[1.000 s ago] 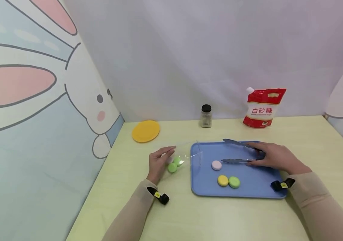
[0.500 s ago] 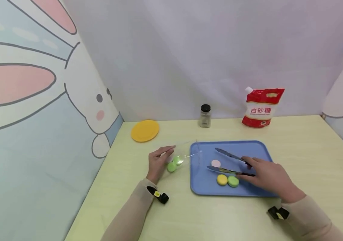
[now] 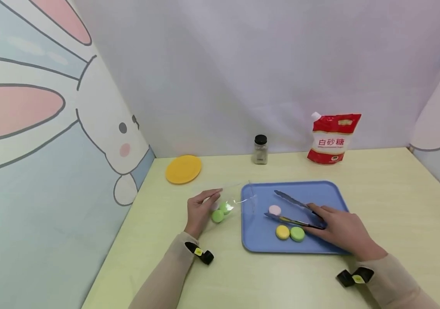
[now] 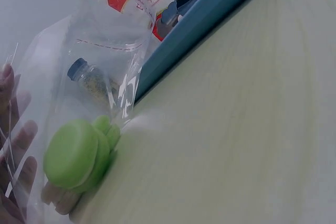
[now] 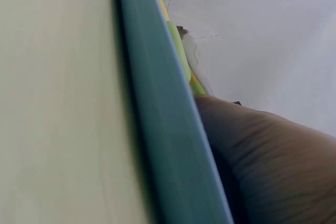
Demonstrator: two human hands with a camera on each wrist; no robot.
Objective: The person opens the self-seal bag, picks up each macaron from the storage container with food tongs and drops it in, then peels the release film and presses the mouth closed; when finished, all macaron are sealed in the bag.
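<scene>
My left hand [image 3: 199, 212] pinches the edge of a clear plastic bag [image 3: 243, 196], whose mouth faces the tray. Inside the bag lie green macarons [image 4: 71, 153], and a brownish shape under them in the left wrist view is unclear. My right hand [image 3: 343, 229] holds metal tongs [image 3: 292, 221] with their arms spread over the blue tray [image 3: 258, 242]. A pink macaron [image 3: 274, 209] sits between the tong arms, apart from the far one. In front of the near arm, a yellow macaron [image 3: 282, 232] and a green macaron [image 3: 297, 234] lie side by side.
At the back of the table stand a black-capped jar [image 3: 260, 150] and a red-and-white sugar pouch [image 3: 333, 139]. A yellow plate [image 3: 183, 169] lies at the back left. Walls border the table behind and on the left.
My right hand has come nearer and turned, bringing the tongs leftward so their arms now flank the pink macaron. The left hand keeps its grip on the bag.
</scene>
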